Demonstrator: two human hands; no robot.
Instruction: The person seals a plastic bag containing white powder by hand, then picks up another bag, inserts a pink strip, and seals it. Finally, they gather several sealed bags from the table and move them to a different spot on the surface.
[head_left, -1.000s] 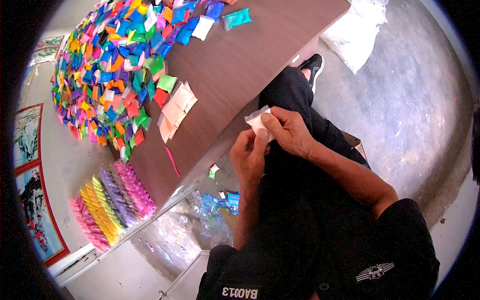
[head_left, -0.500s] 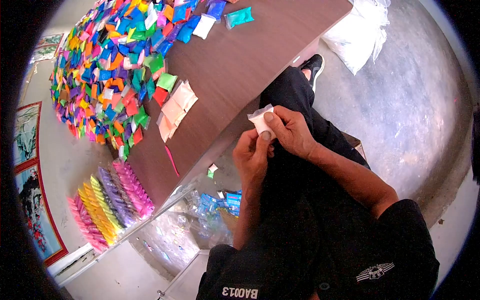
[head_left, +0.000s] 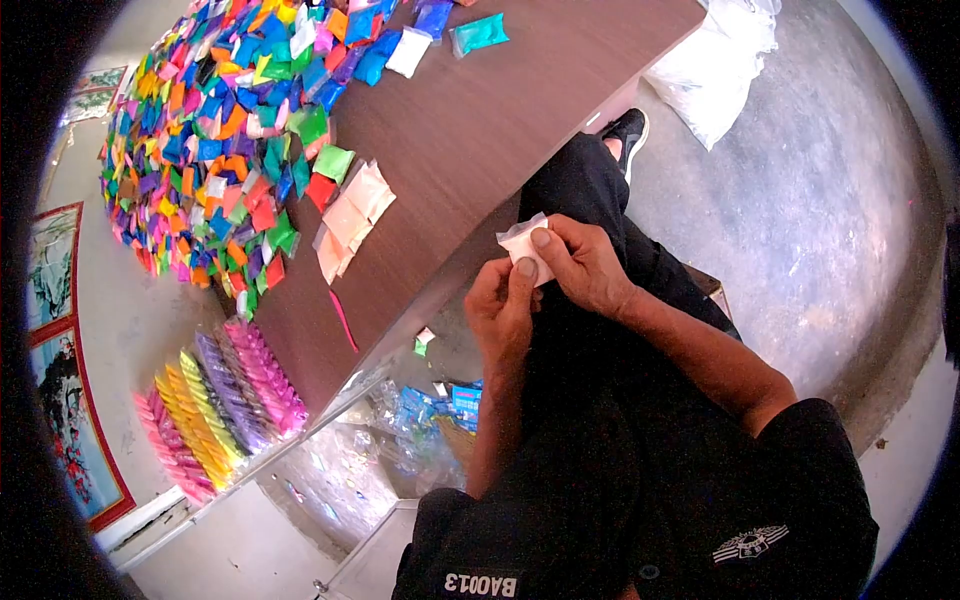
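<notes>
One pale packet [head_left: 520, 244] sits in the grip of left hand [head_left: 500, 308] and right hand [head_left: 590, 268], near the table edge [head_left: 495, 195].

Single head view (fisheye), fairly near, facing down across table [head_left: 500, 115].

Room over tabletop [head_left: 490, 115], packet heap [head_left: 215, 150] blocking beyond

And there's the dark brown table [head_left: 470, 120], anchoring everything; left of it, a pale wall [head_left: 112, 300] carries red-bordered pictures [head_left: 72, 420]; right of it, grey floor [head_left: 800, 230] gleams under bright light.
</notes>
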